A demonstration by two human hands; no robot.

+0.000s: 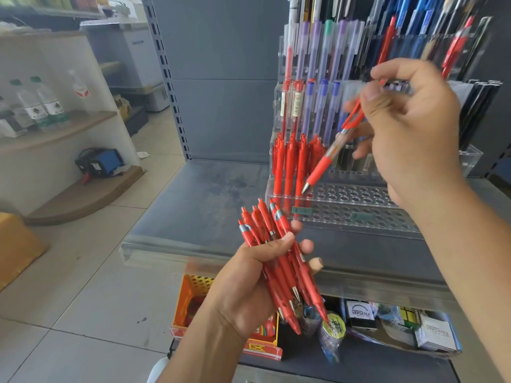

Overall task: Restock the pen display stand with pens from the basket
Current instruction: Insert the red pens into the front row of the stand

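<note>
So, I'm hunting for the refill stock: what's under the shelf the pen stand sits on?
Below are an orange perforated basket, boxes marked VERSATILE and wrapped packs. The left hand and its red pens cover most of the basket's contents.

I see my left grip (pixel 249 283) holding a bundle of red pens (pixel 261 221) just in front of the pen display stand (pixel 359 196). My right grip (pixel 409 128) pinches a single red pen (pixel 320 168), tilted, with its tip at the stand's perforated tier, beside the standing red pens (pixel 287 167) at its left end.
</note>
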